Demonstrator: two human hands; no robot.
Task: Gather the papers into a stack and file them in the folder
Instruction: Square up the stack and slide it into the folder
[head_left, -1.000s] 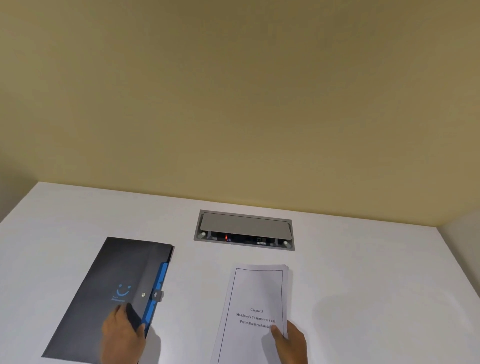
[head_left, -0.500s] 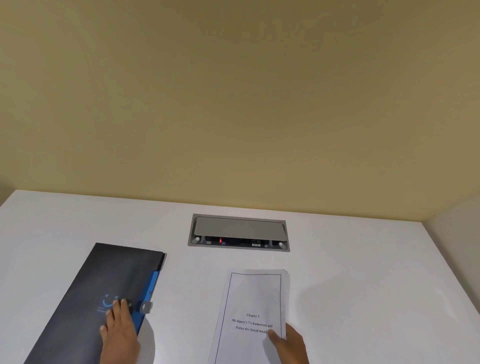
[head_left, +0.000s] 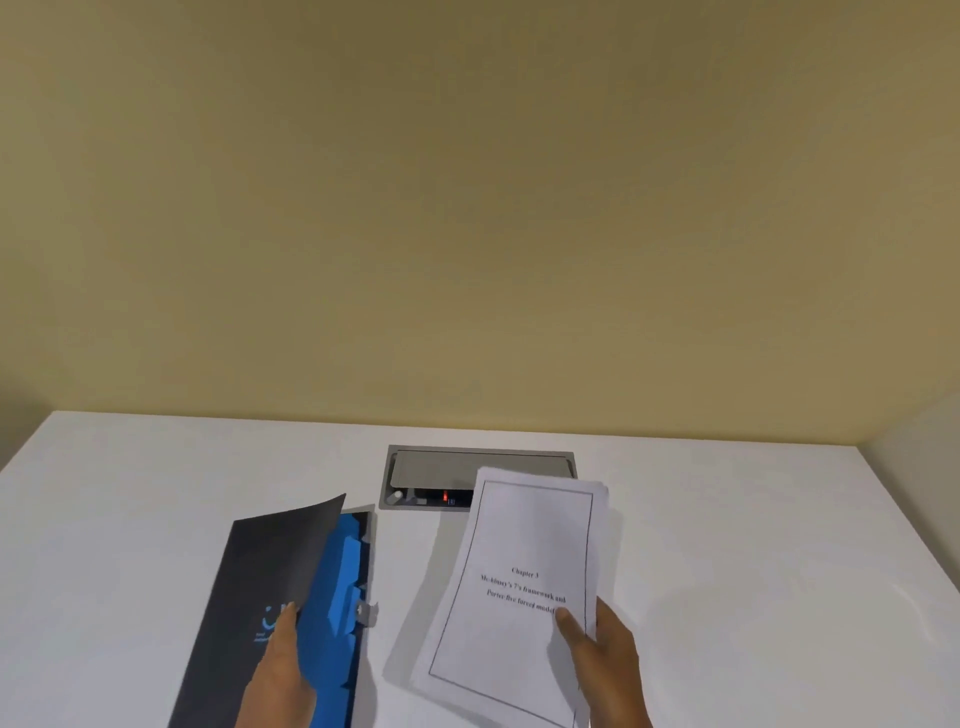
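Folder open, papers lifted

The left hand (head_left: 283, 670) pinches the folder (head_left: 249, 597) cover up off its blue dividers (head_left: 340, 587); the right hand (head_left: 605, 654) grips the papers (head_left: 524, 587), raised off the table (head_left: 753, 545).

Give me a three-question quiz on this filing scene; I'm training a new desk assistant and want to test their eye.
1. True or false: the folder has its dark cover lifted, showing blue dividers.
2. Which hand grips the stack of papers? A) left hand B) right hand
3. What does the top edge of the stack partly hide?

Key: 1 true. 2 B. 3 the socket box set in the table.
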